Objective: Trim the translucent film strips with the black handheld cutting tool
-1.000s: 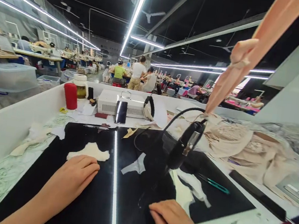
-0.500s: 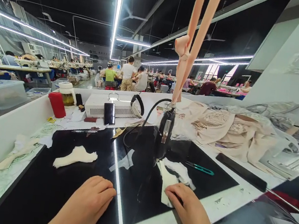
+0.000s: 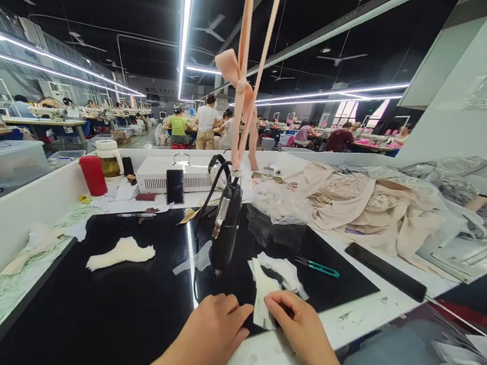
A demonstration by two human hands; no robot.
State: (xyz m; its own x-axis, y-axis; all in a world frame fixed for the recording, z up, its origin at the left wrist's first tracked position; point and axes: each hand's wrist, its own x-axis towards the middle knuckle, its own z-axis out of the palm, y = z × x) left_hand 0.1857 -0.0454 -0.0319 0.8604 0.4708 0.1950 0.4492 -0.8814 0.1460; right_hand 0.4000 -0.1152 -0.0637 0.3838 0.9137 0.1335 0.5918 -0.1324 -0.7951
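The right hand point(image 3: 299, 324) closes its thumb and fingertips narrowly on the right side of a pale cream cut fabric piece point(image 3: 262, 290), which lies flat by the near edge of a glossy black board point(image 3: 86, 317), toward that board's right corner. The left hand point(image 3: 216, 330) rests with curled fingers just beside the piece's left side, its thumb near the forefinger; whether it holds or touches anything I cannot tell. Touching or almost touching the piece on its far side lies a curved white fabric piece point(image 3: 288, 269), and beyond that, near the board's right edge, a pair of teal-handled thread snips point(image 3: 322, 269). Over the middle of the board a black handheld tool point(image 3: 228, 222) hangs tip down from a knotted peach fabric strip point(image 3: 241, 85), partly in front of a thin greyish-white fabric scrap point(image 3: 203, 255). Well apart, toward the board's left edge, lies a cream fabric piece with a curved outline point(image 3: 121, 255). The board sits on a white tabletop point(image 3: 354, 317). Along its far edge stand a white metal box point(image 3: 155, 174) with a black smartphone point(image 3: 175, 187) propped at its front and, near the far left corner, a red cylinder point(image 3: 93, 176); a heap of beige fabric point(image 3: 366, 204) fills the far right corner.
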